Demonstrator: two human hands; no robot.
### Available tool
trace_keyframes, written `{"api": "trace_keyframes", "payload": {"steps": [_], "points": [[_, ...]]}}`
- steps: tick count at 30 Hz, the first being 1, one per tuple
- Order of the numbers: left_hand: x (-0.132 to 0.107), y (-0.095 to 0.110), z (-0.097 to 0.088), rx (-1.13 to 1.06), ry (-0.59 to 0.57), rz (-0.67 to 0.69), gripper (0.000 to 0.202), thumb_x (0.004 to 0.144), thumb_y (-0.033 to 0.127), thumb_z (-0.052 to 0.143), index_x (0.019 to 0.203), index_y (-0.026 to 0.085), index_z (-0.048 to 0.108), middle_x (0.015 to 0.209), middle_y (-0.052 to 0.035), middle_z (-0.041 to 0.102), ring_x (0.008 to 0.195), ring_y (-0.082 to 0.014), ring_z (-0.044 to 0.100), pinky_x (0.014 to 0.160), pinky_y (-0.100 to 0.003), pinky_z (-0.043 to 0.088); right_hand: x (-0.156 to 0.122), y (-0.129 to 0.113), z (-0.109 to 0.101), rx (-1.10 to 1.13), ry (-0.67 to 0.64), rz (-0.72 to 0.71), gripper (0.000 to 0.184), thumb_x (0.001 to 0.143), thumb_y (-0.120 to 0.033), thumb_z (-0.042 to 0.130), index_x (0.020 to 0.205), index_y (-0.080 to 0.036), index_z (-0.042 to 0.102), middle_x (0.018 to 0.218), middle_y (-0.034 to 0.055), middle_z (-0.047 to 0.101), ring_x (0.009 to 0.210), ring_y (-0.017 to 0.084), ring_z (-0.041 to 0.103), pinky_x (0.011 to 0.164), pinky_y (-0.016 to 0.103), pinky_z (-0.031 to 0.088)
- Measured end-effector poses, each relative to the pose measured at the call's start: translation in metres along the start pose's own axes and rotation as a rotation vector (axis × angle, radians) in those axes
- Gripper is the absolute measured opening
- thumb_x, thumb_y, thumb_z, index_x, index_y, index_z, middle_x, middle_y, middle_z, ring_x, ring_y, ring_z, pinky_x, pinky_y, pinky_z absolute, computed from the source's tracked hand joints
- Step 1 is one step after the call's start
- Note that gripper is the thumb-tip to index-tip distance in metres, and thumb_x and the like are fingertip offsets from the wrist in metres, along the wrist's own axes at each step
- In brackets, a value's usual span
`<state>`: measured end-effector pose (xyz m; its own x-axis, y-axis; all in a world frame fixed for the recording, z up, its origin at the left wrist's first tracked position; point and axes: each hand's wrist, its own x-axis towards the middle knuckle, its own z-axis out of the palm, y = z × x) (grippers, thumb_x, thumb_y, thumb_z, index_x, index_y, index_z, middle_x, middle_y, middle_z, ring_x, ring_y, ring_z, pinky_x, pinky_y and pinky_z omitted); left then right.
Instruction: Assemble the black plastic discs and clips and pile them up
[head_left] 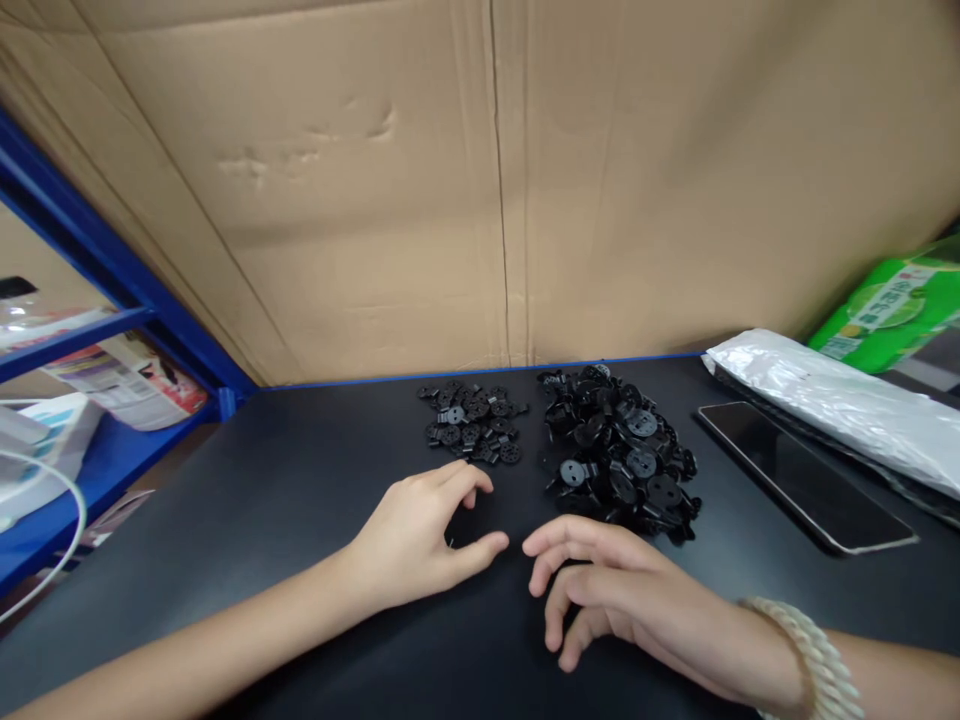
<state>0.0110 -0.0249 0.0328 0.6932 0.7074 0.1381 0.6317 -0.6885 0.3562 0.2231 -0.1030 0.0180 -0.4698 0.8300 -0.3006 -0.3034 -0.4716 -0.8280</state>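
Note:
Two heaps of small black plastic parts lie on a black tabletop (285, 500). The smaller heap of flat round pieces (472, 422) is on the left, and the bigger heap (619, 450) is on the right. My left hand (424, 535) rests on the table just in front of the smaller heap, fingers curled and apart, with nothing visible in it. My right hand (607, 590) hovers low in front of the bigger heap, fingers loosely spread and bent, holding nothing. The two hands nearly meet at the fingertips. A beaded bracelet (814, 660) is on my right wrist.
A phone (802, 475) lies face up to the right of the bigger heap. Behind it are a silvery plastic bag (832, 400) and a green package (892, 310). A cardboard wall (487, 180) stands at the table's back edge. Blue shelving (97, 330) with packets stands on the left.

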Motion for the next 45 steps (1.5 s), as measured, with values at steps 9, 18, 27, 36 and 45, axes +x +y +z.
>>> {"api": "trace_keyframes", "payload": {"steps": [9, 18, 27, 36, 45], "points": [[-0.004, -0.005, -0.053, 0.137, -0.310, -0.008, 0.046, 0.062, 0.024, 0.081, 0.104, 0.023, 0.061, 0.096, -0.0011, 0.067, 0.081, -0.0216, 0.066, 0.067, -0.027, 0.050, 0.002, 0.003, -0.006, -0.029, -0.072, -0.016, 0.014, 0.082, -0.016, 0.059, 0.096, -0.013, 0.059, 0.090, 0.0040, 0.058, 0.073, 0.014, 0.063, 0.068, 0.032, 0.054], [0.003, -0.001, -0.023, -0.109, -0.204, 0.098, 0.016, 0.069, 0.010, 0.070, 0.083, 0.016, 0.064, 0.080, -0.0002, 0.060, 0.067, -0.0129, 0.058, 0.061, -0.021, 0.048, 0.000, 0.006, -0.003, -0.031, 0.004, -0.026, 0.030, 0.082, -0.026, 0.064, 0.109, -0.017, 0.054, 0.091, 0.0018, 0.056, 0.070, 0.015, 0.064, 0.064, 0.033, 0.057], [-0.008, 0.031, 0.016, -0.466, 0.216, 0.292, 0.028, 0.078, 0.006, 0.068, 0.104, 0.015, 0.069, 0.093, -0.0074, 0.065, 0.080, -0.0152, 0.063, 0.071, -0.023, 0.053, 0.007, 0.012, -0.003, -0.077, -0.018, -0.065, 0.031, 0.085, -0.041, 0.066, 0.088, -0.012, 0.054, 0.072, -0.0009, 0.056, 0.056, 0.009, 0.059, 0.046, 0.019, 0.051], [-0.004, 0.027, 0.033, -0.879, 0.289, 0.192, 0.024, 0.070, 0.014, 0.081, 0.092, 0.015, 0.070, 0.086, -0.0086, 0.072, 0.082, -0.0207, 0.068, 0.076, -0.031, 0.055, 0.009, 0.008, -0.006, -0.030, -0.034, -0.008, 0.030, 0.090, -0.042, 0.060, 0.089, -0.014, 0.052, 0.063, -0.0036, 0.055, 0.050, 0.006, 0.053, 0.044, 0.015, 0.044], [-0.003, 0.028, 0.033, -0.827, 0.255, 0.206, 0.022, 0.070, 0.020, 0.082, 0.090, 0.011, 0.075, 0.076, -0.0081, 0.068, 0.071, -0.0174, 0.064, 0.069, -0.027, 0.052, 0.009, -0.001, -0.009, 0.056, -0.173, 0.040, 0.018, 0.080, -0.015, 0.061, 0.097, -0.009, 0.061, 0.081, 0.0053, 0.063, 0.074, 0.018, 0.069, 0.073, 0.032, 0.053]]}}
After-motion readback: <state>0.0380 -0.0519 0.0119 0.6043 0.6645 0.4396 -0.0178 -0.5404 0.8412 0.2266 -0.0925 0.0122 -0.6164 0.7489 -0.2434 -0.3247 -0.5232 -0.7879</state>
